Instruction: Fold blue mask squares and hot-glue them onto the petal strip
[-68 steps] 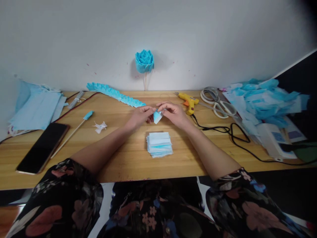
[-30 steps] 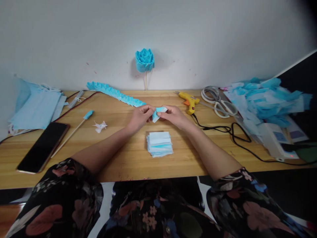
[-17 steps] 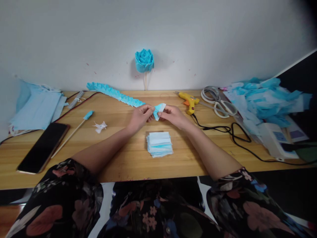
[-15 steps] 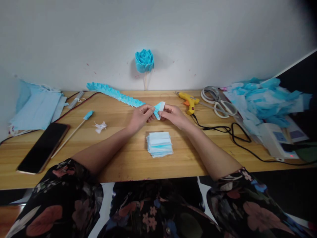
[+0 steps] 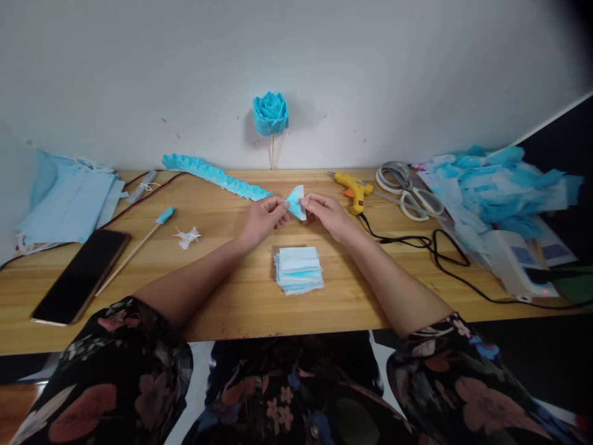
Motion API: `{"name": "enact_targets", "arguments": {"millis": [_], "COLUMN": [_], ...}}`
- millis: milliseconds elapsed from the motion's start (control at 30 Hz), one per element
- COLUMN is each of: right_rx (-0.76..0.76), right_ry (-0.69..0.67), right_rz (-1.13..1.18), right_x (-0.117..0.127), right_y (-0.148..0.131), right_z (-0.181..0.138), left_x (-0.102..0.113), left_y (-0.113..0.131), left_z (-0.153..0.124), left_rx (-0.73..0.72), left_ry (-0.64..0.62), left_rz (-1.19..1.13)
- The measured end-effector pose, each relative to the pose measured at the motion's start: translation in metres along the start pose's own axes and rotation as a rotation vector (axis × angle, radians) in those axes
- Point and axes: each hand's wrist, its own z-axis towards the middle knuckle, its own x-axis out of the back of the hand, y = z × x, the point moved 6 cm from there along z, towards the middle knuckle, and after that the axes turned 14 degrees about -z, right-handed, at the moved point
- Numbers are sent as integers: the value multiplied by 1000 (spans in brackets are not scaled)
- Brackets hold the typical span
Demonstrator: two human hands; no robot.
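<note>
My left hand (image 5: 262,218) and my right hand (image 5: 325,214) meet over the middle of the wooden table (image 5: 231,296), both pinching a small folded blue fabric piece (image 5: 295,202) held just above the tabletop. Its white-edged tip stands upward between my fingertips. Below my hands lies a stack of cut blue-and-white squares (image 5: 298,269). A long strip of folded blue pieces (image 5: 213,174) runs from my left hand toward the back left.
A blue fabric rose on a stick (image 5: 270,115) leans on the wall. A yellow glue gun (image 5: 353,188) with black cord, scissors (image 5: 414,199) and a heap of blue scraps (image 5: 495,185) lie right. A phone (image 5: 81,275), a stick (image 5: 134,250) and blue masks (image 5: 69,204) lie left.
The folded blue piece has been turned between my fingertips, from lying sideways to standing with its tip upward. Both hands have stayed in place.
</note>
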Motion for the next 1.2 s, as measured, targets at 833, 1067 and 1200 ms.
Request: {"name": "enact_targets", "arguments": {"millis": [833, 1067, 1200], "right_rx": [95, 76, 72], "right_ry": [-22, -8, 6], "right_rz": [-191, -146, -134], "right_x": [-2, -2, -1], "right_y": [3, 2, 2], "right_z": [2, 2, 2], "left_x": [-3, -2, -3], "left_y": [-2, -3, -2], "left_z": [0, 1, 0], "left_rx": [70, 53, 57], "left_ry": [-30, -29, -47], "left_rz": [-8, -12, -9]}}
